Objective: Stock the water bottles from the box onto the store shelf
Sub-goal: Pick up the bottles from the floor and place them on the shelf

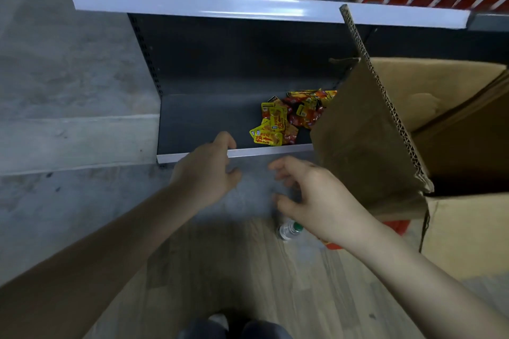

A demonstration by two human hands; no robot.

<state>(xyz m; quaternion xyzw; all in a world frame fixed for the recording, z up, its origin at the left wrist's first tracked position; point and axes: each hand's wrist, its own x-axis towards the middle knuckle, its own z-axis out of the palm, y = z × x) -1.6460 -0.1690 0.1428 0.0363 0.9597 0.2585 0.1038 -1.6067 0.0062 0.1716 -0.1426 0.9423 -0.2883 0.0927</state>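
Fingers of both hands hang loosely curled and grasp nothing: the left hand (pixel 205 169) hovers over the front lip of the bottom shelf (pixel 203 118), the right hand (pixel 311 195) just beside it above the floor. Under the right wrist a water bottle (pixel 289 230) with a green cap lies on the floor (mostly hidden by the arm). To the right stands the open cardboard box (pixel 440 107), one flap raised. Yellow and red snack packets (pixel 289 118) lie heaped on the shelf's right side.
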